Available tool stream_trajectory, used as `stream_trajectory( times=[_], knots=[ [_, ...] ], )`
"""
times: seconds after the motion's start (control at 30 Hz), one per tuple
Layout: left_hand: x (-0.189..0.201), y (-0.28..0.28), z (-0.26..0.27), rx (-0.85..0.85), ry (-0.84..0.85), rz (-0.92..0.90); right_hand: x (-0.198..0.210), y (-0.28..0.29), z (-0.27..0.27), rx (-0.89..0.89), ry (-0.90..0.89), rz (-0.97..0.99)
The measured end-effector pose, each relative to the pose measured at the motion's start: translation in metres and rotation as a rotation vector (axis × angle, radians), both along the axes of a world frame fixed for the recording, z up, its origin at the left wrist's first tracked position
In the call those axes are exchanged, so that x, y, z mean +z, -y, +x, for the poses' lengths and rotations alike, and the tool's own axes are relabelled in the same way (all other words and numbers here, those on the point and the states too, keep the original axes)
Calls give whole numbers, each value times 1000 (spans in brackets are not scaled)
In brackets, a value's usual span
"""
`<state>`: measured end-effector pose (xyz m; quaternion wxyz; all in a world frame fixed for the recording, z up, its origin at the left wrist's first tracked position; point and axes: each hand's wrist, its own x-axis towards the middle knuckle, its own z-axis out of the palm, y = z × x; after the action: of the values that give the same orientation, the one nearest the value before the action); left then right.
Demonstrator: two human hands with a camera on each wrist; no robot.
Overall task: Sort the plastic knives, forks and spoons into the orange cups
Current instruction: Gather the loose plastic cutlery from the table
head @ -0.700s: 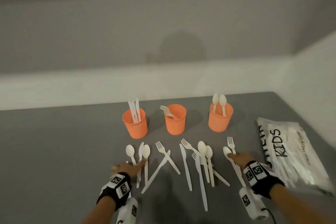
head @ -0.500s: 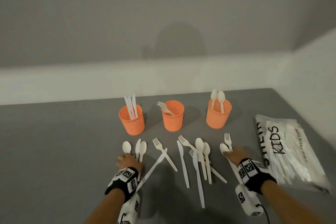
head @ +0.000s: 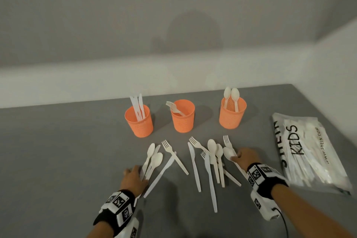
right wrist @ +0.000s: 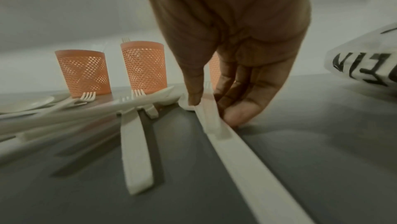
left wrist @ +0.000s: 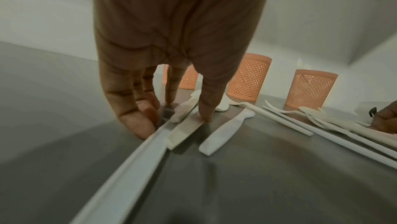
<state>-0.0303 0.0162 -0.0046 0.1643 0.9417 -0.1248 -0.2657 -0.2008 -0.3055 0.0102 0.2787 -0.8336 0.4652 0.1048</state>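
Our right hand [head: 245,157] pinches a spoon [head: 229,153] by its handle, bowl toward the spoon cup [head: 231,116] at upper right; our left hand [head: 135,177] pinches spoon handles [head: 148,168].

Three orange perforated cups stood upright in a row on the grey table. Left cup [head: 139,124] held white knives [head: 137,108], handles down. Middle cup [head: 183,117] held a fork [head: 174,108] leaning against its rim. Right cup [head: 232,115] held two spoons [head: 231,95], bowls up. In front of the cups lay loose white cutlery, fanned and partly overlapping: spoons [head: 212,146], forks [head: 167,146], knives [head: 193,166]. Some crossed one another.
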Motion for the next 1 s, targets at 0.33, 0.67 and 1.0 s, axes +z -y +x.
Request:
stream_trajectory(
  times=[0.33,0.67,1.0],
  knots=[
    [13,84,-52,-201,-49,-28,7,-57,36,62,66,155],
    [18,107,-60,43,-419,-361,3,-70,40,177,-23,125],
    [22,119,-71,166,-632,-450,2,-100,55,328,-179,-112]
  ],
)
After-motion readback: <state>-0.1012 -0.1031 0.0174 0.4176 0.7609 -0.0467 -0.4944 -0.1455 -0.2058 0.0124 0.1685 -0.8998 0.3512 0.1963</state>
